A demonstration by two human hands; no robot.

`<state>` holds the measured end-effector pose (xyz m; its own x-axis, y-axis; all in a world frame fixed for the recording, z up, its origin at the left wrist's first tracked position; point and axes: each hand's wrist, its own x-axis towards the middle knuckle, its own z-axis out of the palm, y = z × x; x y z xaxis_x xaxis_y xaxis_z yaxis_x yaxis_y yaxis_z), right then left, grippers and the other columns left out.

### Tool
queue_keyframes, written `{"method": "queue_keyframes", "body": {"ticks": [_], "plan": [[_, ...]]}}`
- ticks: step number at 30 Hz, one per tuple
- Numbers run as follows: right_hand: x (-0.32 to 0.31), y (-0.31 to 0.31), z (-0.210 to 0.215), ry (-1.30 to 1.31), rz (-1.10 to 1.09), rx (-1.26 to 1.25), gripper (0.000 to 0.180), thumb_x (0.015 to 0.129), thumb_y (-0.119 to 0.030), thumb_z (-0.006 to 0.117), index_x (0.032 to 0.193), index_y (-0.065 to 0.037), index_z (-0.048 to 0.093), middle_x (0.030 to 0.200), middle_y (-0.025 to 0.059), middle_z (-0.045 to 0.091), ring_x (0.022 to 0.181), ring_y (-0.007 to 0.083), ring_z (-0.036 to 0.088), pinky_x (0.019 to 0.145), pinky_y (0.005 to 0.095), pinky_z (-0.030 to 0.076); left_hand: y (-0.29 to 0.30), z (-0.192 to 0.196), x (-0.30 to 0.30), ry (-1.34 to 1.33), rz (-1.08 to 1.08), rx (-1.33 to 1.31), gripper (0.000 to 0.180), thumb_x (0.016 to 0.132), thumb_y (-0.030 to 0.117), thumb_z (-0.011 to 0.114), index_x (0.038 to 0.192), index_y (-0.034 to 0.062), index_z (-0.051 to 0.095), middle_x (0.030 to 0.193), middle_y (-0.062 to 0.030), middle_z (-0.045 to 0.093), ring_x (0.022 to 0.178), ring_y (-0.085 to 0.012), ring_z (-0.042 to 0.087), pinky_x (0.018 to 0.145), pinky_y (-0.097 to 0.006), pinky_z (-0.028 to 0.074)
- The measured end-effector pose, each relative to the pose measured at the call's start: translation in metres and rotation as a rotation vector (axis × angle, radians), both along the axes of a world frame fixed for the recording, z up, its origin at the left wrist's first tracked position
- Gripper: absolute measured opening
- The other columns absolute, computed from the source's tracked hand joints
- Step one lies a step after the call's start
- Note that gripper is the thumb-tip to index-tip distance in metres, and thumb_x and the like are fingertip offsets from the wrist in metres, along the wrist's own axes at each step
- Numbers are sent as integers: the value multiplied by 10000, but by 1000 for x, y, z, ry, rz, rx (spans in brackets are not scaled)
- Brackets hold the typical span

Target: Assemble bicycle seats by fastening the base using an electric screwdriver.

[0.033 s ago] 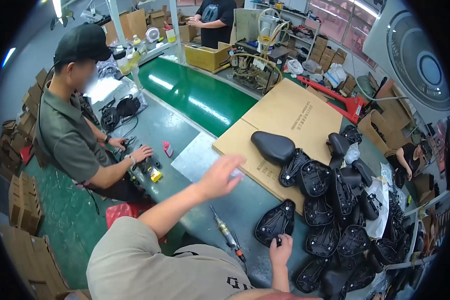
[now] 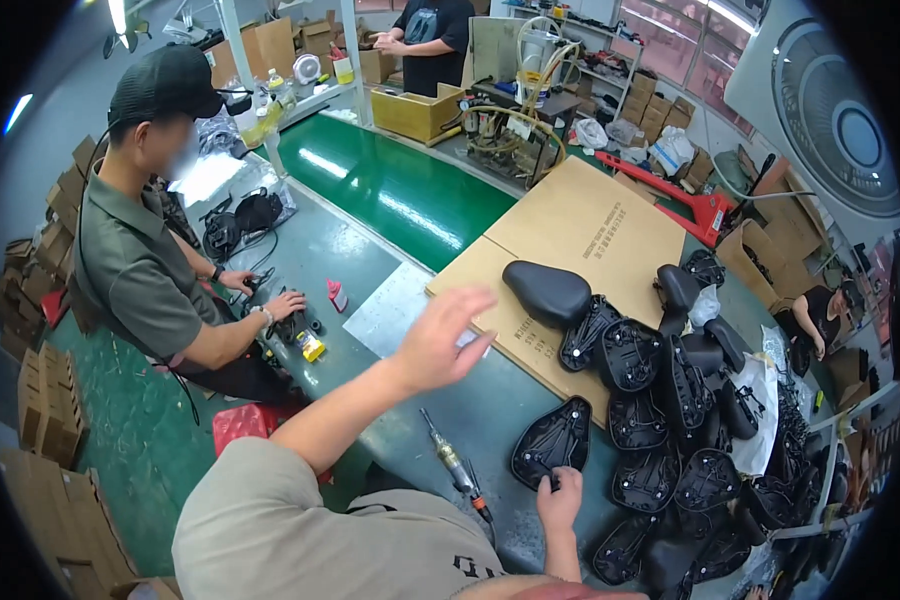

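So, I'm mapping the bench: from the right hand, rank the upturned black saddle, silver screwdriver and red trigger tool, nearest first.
1. Upturned black saddle: at the right hand, touching its fingertips.
2. Silver screwdriver: just left, on the table.
3. Red trigger tool: far end, past the cardboard.

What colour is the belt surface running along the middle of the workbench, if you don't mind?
The belt surface is glossy green, seen clearly in the head view.

One screwdriver (image 2: 453,465), two cardboard sheets (image 2: 590,235), many black saddles (image 2: 670,400)
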<state>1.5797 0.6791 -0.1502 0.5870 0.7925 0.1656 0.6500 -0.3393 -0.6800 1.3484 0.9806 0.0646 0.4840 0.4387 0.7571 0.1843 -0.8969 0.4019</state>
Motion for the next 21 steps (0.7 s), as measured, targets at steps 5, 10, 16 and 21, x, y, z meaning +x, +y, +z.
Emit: {"method": "queue_keyframes", "body": {"ticks": [5, 10, 16, 21], "plan": [[-16, 28, -10, 86, 277, -72, 210, 820, -124, 763, 997, -22, 714, 1108, 171, 681, 1011, 365, 677, 907, 430, 558, -33, 194, -49, -562, 83, 671, 861, 892, 368, 797, 1537, -12, 371, 1509, -269, 480, 1396, -397, 483, 1164, -577, 400], [-71, 108, 13, -48, 594, -81, 246, 851, -162, 746, 1047, -15, 730, 1162, 188, 688, 1073, 378, 675, 935, 425, 563, 26, 216, -61, -614, 146, 706, 844, 907, 375, 780, 1538, -3, 366, 1514, -267, 477, 1402, -399, 479, 1167, -583, 397], [-131, 140, -8, -151, 645, -224, 315, 1047, -269, 576, 1232, -32, 670, 1012, 174, 643, 978, 375, 620, 860, 431, 509, 181, 268, -136, -827, -6, 1049, 819, 928, 386, 754, 1539, 11, 358, 1521, -265, 472, 1411, -401, 471, 1171, -591, 392], [-130, 189, -105, 1182, 214, 234, 210, 967, -215, 662, 1068, -32, 685, 1158, 220, 666, 1042, 417, 640, 897, 493, 529, 233, 268, -140, -918, -118, 1205, 798, 946, 396, 733, 1540, 23, 352, 1527, -263, 468, 1419, -403, 465, 1175, -599, 387]]}}
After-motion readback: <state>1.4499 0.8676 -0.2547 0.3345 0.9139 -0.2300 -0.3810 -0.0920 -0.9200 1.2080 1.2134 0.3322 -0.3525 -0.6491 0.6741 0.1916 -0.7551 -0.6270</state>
